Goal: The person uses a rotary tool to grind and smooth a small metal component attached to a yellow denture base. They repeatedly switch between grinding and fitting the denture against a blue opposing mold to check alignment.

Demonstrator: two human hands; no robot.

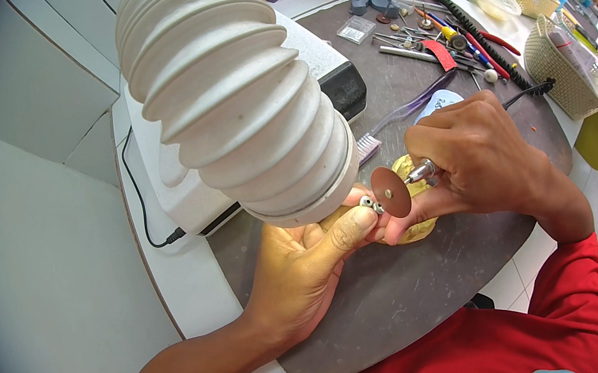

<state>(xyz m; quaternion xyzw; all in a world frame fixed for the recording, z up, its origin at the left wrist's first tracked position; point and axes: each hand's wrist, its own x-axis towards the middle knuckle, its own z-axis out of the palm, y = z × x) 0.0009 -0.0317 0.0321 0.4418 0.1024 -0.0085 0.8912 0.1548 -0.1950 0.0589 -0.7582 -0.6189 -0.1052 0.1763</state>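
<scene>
Pinched between the thumb and fingers of my left hand (301, 269) is a small silvery metal dental piece (370, 204), shaped like tooth crowns. My right hand (476, 157) grips a metal rotary handpiece (421, 171), its body mostly hidden in the fist. A round brown disc (392, 193) on the handpiece's tip stands right beside the metal piece; I cannot tell whether they touch. My right thumb rests close to the left fingertips. Beneath both hands lies a yellow dental cast (425, 229), partly covered by them.
A wide white corrugated hose (236, 94) ends just above my left hand, in front of a white machine (158, 170). A purple toothbrush (404, 107) lies beyond my hands. Farther off are several hand tools (441, 44), a grey dental cast (373, 0) and a woven basket (566, 78).
</scene>
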